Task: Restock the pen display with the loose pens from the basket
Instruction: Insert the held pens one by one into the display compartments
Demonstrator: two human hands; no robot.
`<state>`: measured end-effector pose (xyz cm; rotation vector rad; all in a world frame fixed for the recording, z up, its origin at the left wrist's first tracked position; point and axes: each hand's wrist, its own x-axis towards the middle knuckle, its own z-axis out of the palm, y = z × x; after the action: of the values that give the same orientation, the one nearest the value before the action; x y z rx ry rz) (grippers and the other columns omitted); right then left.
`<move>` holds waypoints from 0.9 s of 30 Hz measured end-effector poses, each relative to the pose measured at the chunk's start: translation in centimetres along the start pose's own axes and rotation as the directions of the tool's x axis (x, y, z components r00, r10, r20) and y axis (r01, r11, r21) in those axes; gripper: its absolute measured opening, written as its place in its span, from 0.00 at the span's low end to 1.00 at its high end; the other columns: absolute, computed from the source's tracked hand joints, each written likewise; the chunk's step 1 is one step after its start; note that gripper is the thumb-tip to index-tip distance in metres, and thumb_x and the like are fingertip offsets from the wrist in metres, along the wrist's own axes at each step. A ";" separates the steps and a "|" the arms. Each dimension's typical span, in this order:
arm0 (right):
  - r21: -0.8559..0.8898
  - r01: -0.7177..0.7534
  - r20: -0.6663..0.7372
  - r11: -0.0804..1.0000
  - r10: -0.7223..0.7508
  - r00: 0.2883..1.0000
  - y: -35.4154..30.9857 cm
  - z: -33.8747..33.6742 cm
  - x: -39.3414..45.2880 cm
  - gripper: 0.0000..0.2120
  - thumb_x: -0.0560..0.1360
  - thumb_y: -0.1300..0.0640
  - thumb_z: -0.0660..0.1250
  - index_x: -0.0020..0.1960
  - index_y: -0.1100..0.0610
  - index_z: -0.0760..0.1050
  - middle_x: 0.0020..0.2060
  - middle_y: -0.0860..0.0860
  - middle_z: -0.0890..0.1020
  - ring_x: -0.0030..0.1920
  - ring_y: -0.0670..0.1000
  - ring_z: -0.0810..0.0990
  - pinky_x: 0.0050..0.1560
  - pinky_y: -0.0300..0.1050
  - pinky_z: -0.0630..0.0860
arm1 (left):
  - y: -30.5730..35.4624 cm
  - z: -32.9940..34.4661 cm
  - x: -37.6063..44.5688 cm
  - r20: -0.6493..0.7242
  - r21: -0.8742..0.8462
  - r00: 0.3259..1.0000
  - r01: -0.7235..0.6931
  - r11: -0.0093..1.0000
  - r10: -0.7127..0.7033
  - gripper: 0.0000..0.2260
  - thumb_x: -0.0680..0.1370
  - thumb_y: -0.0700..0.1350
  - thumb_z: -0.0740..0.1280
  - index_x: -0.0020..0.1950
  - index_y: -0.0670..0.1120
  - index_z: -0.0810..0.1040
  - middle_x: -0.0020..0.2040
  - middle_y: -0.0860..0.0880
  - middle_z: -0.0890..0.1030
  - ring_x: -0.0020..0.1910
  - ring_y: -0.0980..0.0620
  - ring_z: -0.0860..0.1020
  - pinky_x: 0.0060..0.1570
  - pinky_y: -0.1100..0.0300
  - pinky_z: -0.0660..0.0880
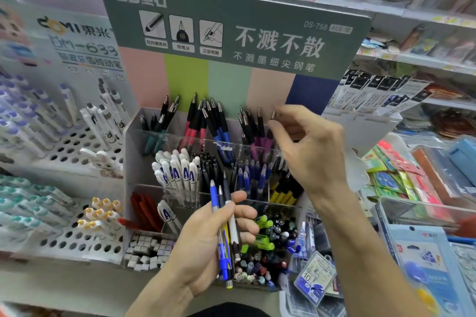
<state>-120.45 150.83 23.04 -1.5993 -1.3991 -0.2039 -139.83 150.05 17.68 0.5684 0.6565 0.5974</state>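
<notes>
a tall tiered clear acrylic pen display with a green printed header board [231,33] is seen at the centre, and its compartments are already largely filled: black-and-teal, red, blue and purple-gripped pens in the far row, white capped pens [177,170], black pens and blue pens in the middle row, yellow pens [283,193] to the right, and red pens [144,208] in the near left section. a white perforated pen stand [77,152] is placed to the left, and store shelves of packaged stationery [425,162] are seen to the right.

the left hand [206,244] is held near the viewer in front of the display, and a small bundle of loose pens, blue, yellow, white and dark [226,229], is grasped in it with tips pointing upward. the right hand [306,152] is raised at the far right compartment, its fingers curled in a pinch at a dark metal-tipped pen [273,115]; whether this pen is actually gripped cannot be told. the basket is not visible.

the task is judged to be well under way: much stock is seated, yet several pens in the left hand are still to be sorted into matching compartments.
</notes>
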 end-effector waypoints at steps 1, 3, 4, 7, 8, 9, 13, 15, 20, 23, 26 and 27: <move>-0.031 0.004 0.049 1.000 -0.003 0.999 0.0 0.3 0.1 0.10 0.77 0.62 0.74 0.58 0.58 0.84 0.45 0.50 0.87 0.42 0.48 0.85 0.48 0.48 0.83 | 0.0 0.0 -0.1 0.004 0.006 1.000 0.001 1.000 -0.001 0.17 0.79 0.41 0.62 0.65 0.35 0.73 0.45 0.36 0.81 0.36 0.42 0.78 0.32 0.55 0.79; -0.088 0.006 0.099 0.996 0.002 0.995 -0.1 0.6 0.1 0.13 0.77 0.63 0.73 0.61 0.57 0.84 0.48 0.51 0.87 0.43 0.48 0.83 0.50 0.50 0.82 | 0.0 -0.1 -0.2 0.008 0.038 1.000 -0.007 0.999 0.007 0.17 0.79 0.42 0.62 0.65 0.37 0.73 0.48 0.35 0.82 0.36 0.41 0.80 0.34 0.53 0.80; -0.101 -0.003 0.095 0.995 0.012 0.995 -0.3 0.7 0.0 0.13 0.78 0.63 0.72 0.62 0.58 0.83 0.48 0.52 0.86 0.44 0.49 0.82 0.50 0.51 0.82 | 0.0 -0.1 -0.2 0.012 0.051 1.000 -0.014 0.999 0.013 0.16 0.79 0.43 0.62 0.65 0.37 0.73 0.49 0.35 0.83 0.36 0.41 0.81 0.34 0.53 0.81; -0.053 -0.007 0.013 0.999 0.008 1.000 -1.2 0.3 -0.7 0.11 0.79 0.65 0.70 0.61 0.59 0.81 0.46 0.49 0.82 0.43 0.47 0.79 0.46 0.45 0.79 | 0.1 -0.2 -0.4 0.027 0.073 0.999 -0.022 0.997 0.020 0.16 0.79 0.44 0.62 0.65 0.38 0.73 0.50 0.35 0.83 0.33 0.42 0.80 0.32 0.53 0.81; 0.000 -0.009 0.017 1.000 0.009 1.000 -1.5 0.1 -1.2 0.09 0.79 0.64 0.70 0.59 0.58 0.82 0.45 0.48 0.82 0.42 0.46 0.79 0.45 0.42 0.79 | 0.1 -0.1 -0.4 0.034 0.081 0.999 -0.027 0.996 0.024 0.16 0.79 0.44 0.63 0.65 0.38 0.73 0.49 0.35 0.83 0.32 0.42 0.80 0.30 0.54 0.80; 0.064 -0.030 0.058 0.998 0.026 0.998 -1.9 -0.1 -1.8 0.07 0.80 0.64 0.70 0.57 0.58 0.82 0.44 0.47 0.83 0.42 0.46 0.80 0.43 0.40 0.78 | 0.1 -0.2 -0.4 0.044 0.088 0.999 -0.034 0.996 0.030 0.17 0.79 0.44 0.63 0.65 0.38 0.73 0.48 0.36 0.83 0.30 0.43 0.79 0.28 0.55 0.79; 0.202 -0.249 0.329 0.947 0.174 0.928 -2.5 -0.2 -4.8 0.06 0.80 0.57 0.70 0.57 0.53 0.82 0.40 0.45 0.82 0.39 0.49 0.82 0.40 0.42 0.79 | 0.1 -0.2 -0.5 0.099 0.162 0.995 -0.043 0.986 0.027 0.18 0.79 0.48 0.63 0.61 0.35 0.74 0.37 0.38 0.81 0.21 0.50 0.70 0.23 0.62 0.69; 0.238 -0.358 0.383 0.903 0.251 0.889 -2.4 -0.1 -6.0 0.09 0.79 0.56 0.71 0.60 0.51 0.80 0.42 0.46 0.83 0.39 0.51 0.84 0.41 0.49 0.81 | 0.0 -0.5 -0.6 0.135 0.237 0.991 -0.033 0.971 0.001 0.23 0.81 0.53 0.64 0.55 0.31 0.75 0.28 0.40 0.78 0.18 0.53 0.66 0.23 0.64 0.66; 0.394 -0.547 0.454 0.738 0.361 0.814 -2.5 -1.2 -7.5 0.05 0.79 0.61 0.71 0.53 0.53 0.81 0.39 0.53 0.85 0.37 0.52 0.85 0.43 0.47 0.82 | -0.1 -0.5 -0.5 0.164 0.306 0.985 -0.008 0.952 -0.045 0.26 0.82 0.55 0.62 0.53 0.28 0.74 0.24 0.45 0.77 0.15 0.56 0.64 0.20 0.66 0.61; 0.441 -0.608 0.445 0.660 0.427 0.787 -2.0 -1.5 -7.8 0.05 0.78 0.63 0.72 0.51 0.55 0.82 0.40 0.54 0.86 0.37 0.49 0.84 0.39 0.40 0.79 | -0.2 -0.4 -0.5 0.169 0.242 0.982 0.044 0.969 -0.086 0.21 0.82 0.49 0.59 0.57 0.30 0.73 0.32 0.40 0.81 0.17 0.54 0.66 0.20 0.63 0.62; 0.495 -0.633 0.366 0.595 0.518 0.774 -1.6 -1.8 -7.5 0.07 0.77 0.65 0.72 0.53 0.57 0.81 0.38 0.54 0.85 0.33 0.47 0.82 0.35 0.37 0.78 | -0.2 -0.8 -0.4 0.146 0.240 0.985 0.051 0.969 -0.088 0.16 0.82 0.46 0.60 0.55 0.32 0.74 0.33 0.40 0.80 0.17 0.54 0.65 0.20 0.65 0.63; 0.524 -0.627 0.326 0.576 0.545 0.773 -1.4 -1.9 -7.3 0.08 0.77 0.66 0.72 0.55 0.59 0.80 0.38 0.55 0.85 0.33 0.48 0.82 0.35 0.38 0.78 | -0.2 -1.0 -0.3 0.133 0.251 0.988 0.043 0.967 -0.078 0.15 0.82 0.45 0.61 0.54 0.32 0.75 0.32 0.41 0.80 0.17 0.54 0.65 0.20 0.66 0.63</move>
<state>-123.14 144.36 19.96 -1.4256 -0.8002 0.7137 -140.70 149.99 17.01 0.8143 0.6154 0.4151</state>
